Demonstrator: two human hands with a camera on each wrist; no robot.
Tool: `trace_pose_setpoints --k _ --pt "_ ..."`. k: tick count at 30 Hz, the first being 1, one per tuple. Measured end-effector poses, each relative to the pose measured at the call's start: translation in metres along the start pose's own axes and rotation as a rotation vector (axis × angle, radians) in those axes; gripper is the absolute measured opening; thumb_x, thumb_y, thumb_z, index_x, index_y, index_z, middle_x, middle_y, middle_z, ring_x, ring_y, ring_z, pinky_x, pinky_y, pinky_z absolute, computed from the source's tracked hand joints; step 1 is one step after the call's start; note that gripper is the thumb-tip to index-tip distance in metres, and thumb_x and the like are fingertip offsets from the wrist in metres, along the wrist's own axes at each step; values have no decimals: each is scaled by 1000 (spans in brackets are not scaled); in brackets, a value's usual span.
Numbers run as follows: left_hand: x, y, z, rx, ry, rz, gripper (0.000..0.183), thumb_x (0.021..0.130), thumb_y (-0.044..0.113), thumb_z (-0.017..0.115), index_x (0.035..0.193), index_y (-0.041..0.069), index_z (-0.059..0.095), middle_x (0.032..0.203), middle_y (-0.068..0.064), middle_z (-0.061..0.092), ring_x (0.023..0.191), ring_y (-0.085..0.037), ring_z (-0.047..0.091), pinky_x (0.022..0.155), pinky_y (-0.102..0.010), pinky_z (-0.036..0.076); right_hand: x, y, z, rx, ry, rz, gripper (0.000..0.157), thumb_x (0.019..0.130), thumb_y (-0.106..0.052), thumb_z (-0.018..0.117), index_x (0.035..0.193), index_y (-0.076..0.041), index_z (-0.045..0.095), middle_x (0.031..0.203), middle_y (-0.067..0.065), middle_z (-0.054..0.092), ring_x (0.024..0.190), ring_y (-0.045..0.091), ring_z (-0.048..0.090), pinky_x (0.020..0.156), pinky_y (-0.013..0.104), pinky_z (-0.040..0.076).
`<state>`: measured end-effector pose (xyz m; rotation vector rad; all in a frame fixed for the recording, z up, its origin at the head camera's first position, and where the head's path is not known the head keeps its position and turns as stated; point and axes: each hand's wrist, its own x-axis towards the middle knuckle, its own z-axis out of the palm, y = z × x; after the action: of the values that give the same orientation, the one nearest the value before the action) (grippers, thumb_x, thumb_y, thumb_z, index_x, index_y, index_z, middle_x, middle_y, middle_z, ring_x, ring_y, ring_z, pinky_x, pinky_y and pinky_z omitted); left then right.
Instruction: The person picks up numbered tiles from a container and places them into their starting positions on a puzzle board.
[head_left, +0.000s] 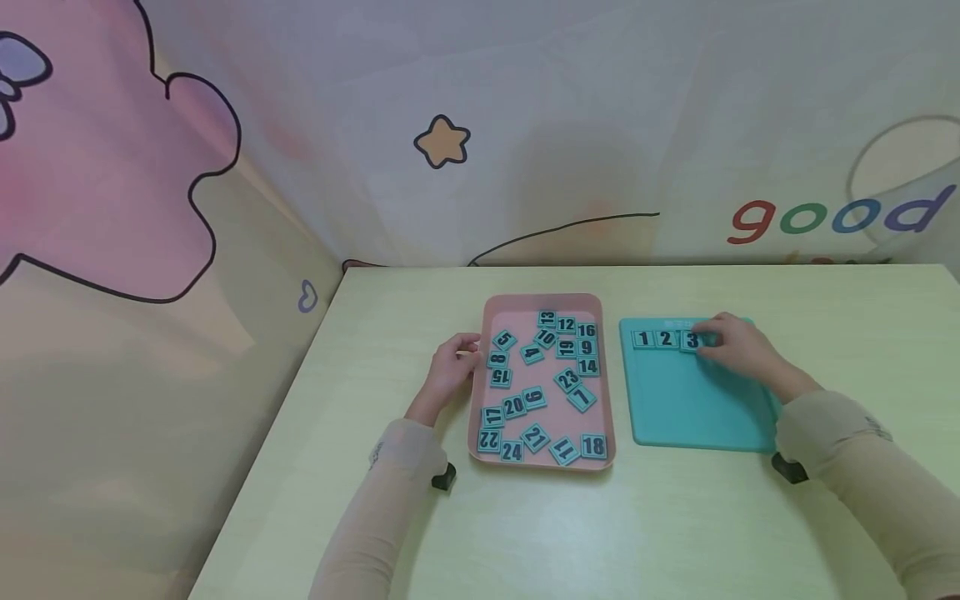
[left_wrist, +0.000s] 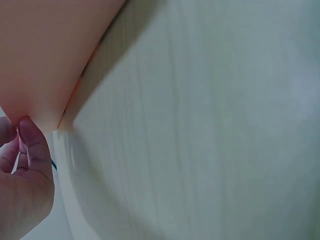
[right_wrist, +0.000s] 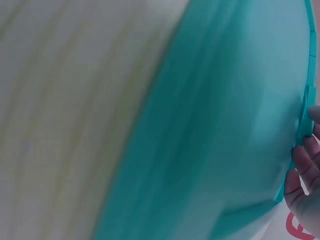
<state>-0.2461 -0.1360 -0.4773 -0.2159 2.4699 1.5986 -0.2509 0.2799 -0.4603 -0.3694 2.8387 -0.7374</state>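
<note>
Pinching tile 3, left fingers holding tray

Head: down, toward far edge of your tabletop
Wrists: close; left shares tray, right board, with head

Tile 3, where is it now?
In the head view, right of centre: tile 3 is near the top of the teal board, just right of tile 2, held by the right hand.
</note>
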Motion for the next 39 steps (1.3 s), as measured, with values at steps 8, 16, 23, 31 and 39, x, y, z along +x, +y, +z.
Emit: trace_pose_setpoints --k 8,16,23,31,39 --pt "1 -1 1 -7 -3 -9 33 87 15 51 120 12 51 107 -6 51 80 -16 54 70 -25 49 3 3 6 -29 29 -9 40 82 -12 54 117 8 51 102 26 48 84 31 46 72 45 41" --pt "2 -5 1 -19 -4 -21 32 87 16 51 119 14 51 108 -5 51 82 -17 54 72 -26 49 4 3 11 -51 33 4 40 84 -13 53 119 5 50 103 27 50 89 34 48 77 50 41" --pt "2 -5 1 -21 -8 -7 33 86 15 52 119 13 51 107 -5 52 81 -16 55 71 -25 49 3 -2 8 -34 32 5 42 83 -16 56 119 5 50 102 26 51 89 34 48 77 50 41" --pt "1 -3 0 -15 -4 7 33 87 15 51 120 12 51 108 -6 51 80 -16 54 72 -25 49 6 -32 5 -8 66 -46 40 82 -15 57 118 2 51 101 23 51 87 31 49 71 44 45" --pt "2 -3 0 -20 1 11 32 87 15 52 119 12 51 107 -5 52 80 -16 54 72 -25 49 16 -76 11 42 73 -86 40 81 -17 59 118 -3 52 103 17 51 82 26 48 64 32 48"
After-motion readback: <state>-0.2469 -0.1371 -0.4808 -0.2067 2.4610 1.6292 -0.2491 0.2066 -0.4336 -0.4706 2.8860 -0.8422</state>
